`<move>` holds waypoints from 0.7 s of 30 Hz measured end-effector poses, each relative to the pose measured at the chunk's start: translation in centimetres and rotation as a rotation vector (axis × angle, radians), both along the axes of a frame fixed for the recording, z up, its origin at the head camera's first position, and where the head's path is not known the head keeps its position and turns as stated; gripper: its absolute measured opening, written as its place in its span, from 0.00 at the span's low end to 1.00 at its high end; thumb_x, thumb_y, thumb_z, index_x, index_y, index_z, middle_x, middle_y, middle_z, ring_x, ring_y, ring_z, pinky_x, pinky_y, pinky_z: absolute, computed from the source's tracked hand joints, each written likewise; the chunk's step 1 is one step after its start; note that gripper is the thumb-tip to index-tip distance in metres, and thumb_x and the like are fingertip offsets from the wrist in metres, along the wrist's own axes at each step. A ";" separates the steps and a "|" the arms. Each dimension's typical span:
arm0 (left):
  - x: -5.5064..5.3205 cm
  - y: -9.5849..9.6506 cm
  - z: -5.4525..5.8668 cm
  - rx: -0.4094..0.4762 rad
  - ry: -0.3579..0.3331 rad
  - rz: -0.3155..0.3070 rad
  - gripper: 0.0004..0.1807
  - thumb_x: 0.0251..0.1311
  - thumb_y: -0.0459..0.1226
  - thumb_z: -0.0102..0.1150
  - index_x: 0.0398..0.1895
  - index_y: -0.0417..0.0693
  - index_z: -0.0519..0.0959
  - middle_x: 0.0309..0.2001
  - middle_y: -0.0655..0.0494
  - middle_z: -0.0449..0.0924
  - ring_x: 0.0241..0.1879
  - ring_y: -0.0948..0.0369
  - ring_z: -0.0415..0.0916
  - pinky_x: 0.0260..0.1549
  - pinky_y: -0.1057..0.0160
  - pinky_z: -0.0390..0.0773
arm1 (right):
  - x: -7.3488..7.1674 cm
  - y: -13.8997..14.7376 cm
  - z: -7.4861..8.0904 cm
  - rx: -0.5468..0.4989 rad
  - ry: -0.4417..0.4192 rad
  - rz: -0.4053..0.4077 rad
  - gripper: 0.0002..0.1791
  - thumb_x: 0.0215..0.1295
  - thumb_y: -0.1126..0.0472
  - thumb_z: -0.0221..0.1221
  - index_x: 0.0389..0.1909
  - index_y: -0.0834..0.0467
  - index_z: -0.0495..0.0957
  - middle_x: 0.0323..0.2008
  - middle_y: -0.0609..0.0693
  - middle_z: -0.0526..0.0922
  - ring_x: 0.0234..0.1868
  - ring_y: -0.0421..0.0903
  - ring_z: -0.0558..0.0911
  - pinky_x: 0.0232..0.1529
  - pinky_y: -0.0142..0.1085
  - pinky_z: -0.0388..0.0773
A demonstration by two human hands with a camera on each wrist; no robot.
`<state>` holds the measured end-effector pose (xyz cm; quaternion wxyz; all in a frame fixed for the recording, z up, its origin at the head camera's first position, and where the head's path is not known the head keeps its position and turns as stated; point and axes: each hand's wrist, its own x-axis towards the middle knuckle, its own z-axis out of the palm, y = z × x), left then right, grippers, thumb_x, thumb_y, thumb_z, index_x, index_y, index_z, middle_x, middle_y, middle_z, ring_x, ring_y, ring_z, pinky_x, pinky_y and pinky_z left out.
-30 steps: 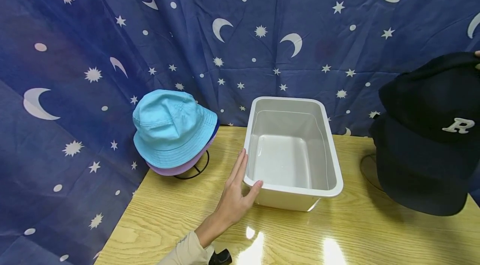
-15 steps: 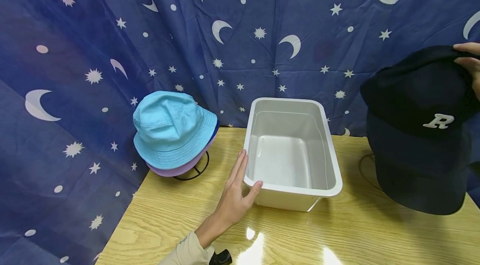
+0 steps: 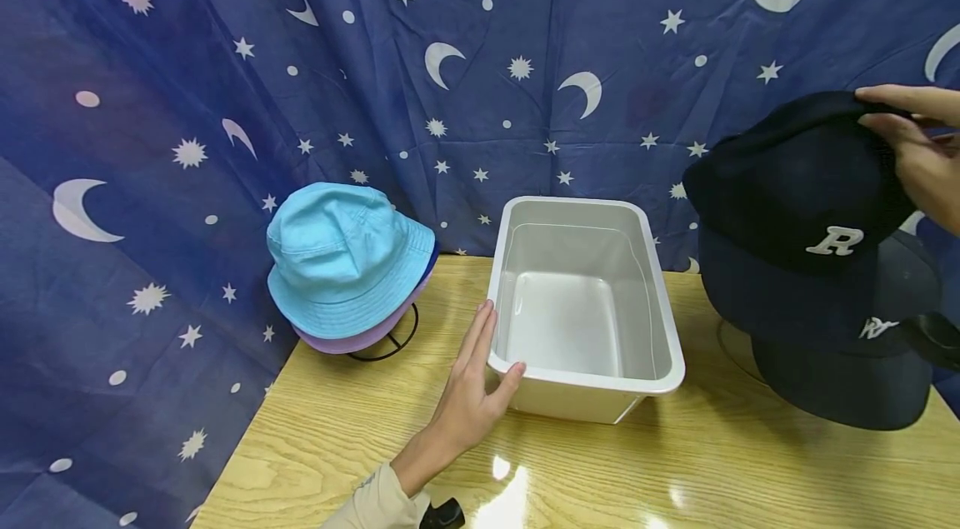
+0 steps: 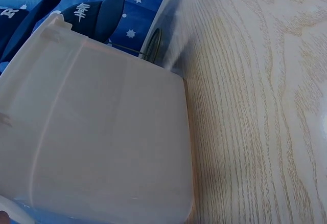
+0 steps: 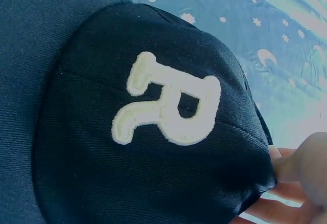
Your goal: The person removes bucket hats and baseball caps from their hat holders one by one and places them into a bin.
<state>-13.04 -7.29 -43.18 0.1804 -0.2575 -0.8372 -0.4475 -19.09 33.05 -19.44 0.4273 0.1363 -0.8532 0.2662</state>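
Note:
At the right, my right hand point(image 3: 926, 137) pinches the top of a black baseball cap point(image 3: 787, 171) with a white letter R, seen close in the right wrist view with the hand point(image 5: 301, 178) at its crown. Behind and below it another dark cap point(image 3: 900, 296) with a small white emblem sits on a stand. My left hand point(image 3: 468, 396) rests with straight fingers on the near left corner of a light grey plastic bin point(image 3: 667, 329); nothing lies in the bin. The bin's outer wall point(image 4: 112, 132) fills much of the left wrist view.
A light blue bucket hat point(image 3: 345, 254) tops a stack with a purple hat point(image 3: 367, 337) on a black wire stand point(image 3: 408, 329) at the left. The wooden table point(image 3: 300, 446) meets a blue curtain point(image 3: 487, 79) with moons and stars at the back.
My right hand has come further into view, carrying the R cap leftward and uncovering the emblem of the dark cap behind. My left hand stays at the bin's corner.

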 end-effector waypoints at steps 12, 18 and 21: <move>-0.1 -0.1 -0.3 -0.007 0.014 0.007 0.40 0.65 0.46 0.51 0.73 0.36 0.47 0.74 0.44 0.43 0.72 0.52 0.42 0.67 0.54 0.51 | 0.3 -3.7 1.0 0.054 -0.073 -0.034 0.15 0.67 0.67 0.54 0.53 0.63 0.79 0.31 0.38 0.77 0.18 0.18 0.58 0.20 0.17 0.52; -0.2 -0.1 -0.4 -0.003 0.032 0.002 0.40 0.65 0.45 0.51 0.73 0.36 0.48 0.74 0.44 0.44 0.72 0.50 0.42 0.67 0.54 0.50 | 0.4 -4.9 1.2 0.178 -0.040 -0.049 0.15 0.66 0.68 0.55 0.52 0.65 0.79 0.32 0.74 0.77 0.16 0.14 0.54 0.19 0.16 0.51; -0.2 -0.1 -0.4 -0.003 0.041 0.000 0.40 0.65 0.45 0.51 0.73 0.36 0.48 0.74 0.44 0.44 0.72 0.50 0.42 0.67 0.54 0.51 | 0.2 -5.4 1.4 0.233 -0.015 -0.079 0.15 0.65 0.66 0.56 0.51 0.63 0.80 0.29 0.72 0.78 0.12 0.17 0.52 0.15 0.21 0.49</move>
